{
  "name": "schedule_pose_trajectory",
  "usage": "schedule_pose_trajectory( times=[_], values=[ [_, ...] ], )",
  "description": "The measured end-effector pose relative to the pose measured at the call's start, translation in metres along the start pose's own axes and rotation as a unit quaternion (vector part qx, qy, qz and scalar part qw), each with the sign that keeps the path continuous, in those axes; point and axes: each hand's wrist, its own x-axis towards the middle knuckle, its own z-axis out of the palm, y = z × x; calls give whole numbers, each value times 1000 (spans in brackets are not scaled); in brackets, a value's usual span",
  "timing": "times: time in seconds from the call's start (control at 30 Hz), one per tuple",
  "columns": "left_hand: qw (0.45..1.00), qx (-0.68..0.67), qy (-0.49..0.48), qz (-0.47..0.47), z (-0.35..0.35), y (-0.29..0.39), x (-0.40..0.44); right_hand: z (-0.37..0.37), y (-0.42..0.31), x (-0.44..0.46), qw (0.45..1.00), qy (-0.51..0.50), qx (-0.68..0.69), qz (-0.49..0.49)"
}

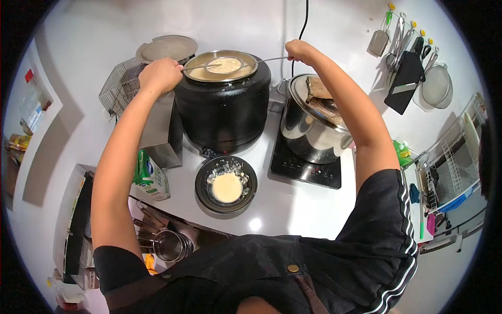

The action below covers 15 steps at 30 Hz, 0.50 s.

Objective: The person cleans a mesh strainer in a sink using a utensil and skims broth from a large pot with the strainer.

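A black soup kettle (224,112) stands at the back of the counter, uncovered, with creamy liquid inside its metal rim. A round strainer or ladle (225,65) full of the pale mixture sits within the kettle's mouth. My right hand (302,51) is closed around the end of its long metal handle, up and to the right. From the left side, my left hand (161,76) grips a thin metal utensil (201,66) whose tip reaches over the pale mixture; its kind is unclear. A black bowl (201,196) with creamy liquid and white bits stands in front of the kettle.
A steel stockpot (314,136) sits on a black induction cooker (308,170) at right, something brown on its lid. A green-white carton (151,178) and steel box (157,128) stand at left. Behind are a round lid (168,48) and wire basket (116,86). Utensils hang on the wall.
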Motion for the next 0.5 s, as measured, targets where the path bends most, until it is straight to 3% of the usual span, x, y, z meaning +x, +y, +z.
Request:
schedule_pose_trajectory(
  times=[0.2,0.3,0.5],
  values=[
    [1000,-2,-14,-6,-2,3,-4,1,-1,2,1000,-8,-1,25],
    [997,-3,-77,-22,-7,6,-4,-1,-3,0,1000,0,-7,14],
    [999,-23,-31,-2,-1,-5,-2,1,-7,-4,999,15,-38,-2]
  ],
)
